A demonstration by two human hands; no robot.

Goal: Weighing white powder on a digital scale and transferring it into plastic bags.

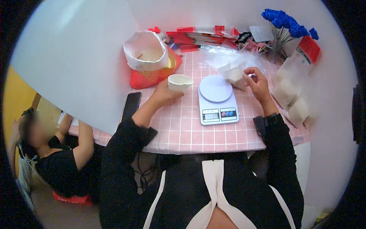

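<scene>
My left hand [164, 92] is wrapped round a white paper cup [179, 83], held upright over the table, left of the scale. The cup's rim is bent out of round, and I cannot make out what is inside. A white kitchen scale [216, 100] with a round pan and a lit display stands in front of me. By the pan's far right edge is a small clear plastic bag [235, 74] with pale contents. The thumb and forefinger of my right hand [258, 84] pinch the side of this bag.
At the back left, a large open white bag [146, 53] stands by a red package [154, 75]. A dark phone [132, 105] lies near my left forearm. Filled clear bags [291, 91] line the right side, below blue flowers [286, 23]. Another person [57, 152] sits at the left.
</scene>
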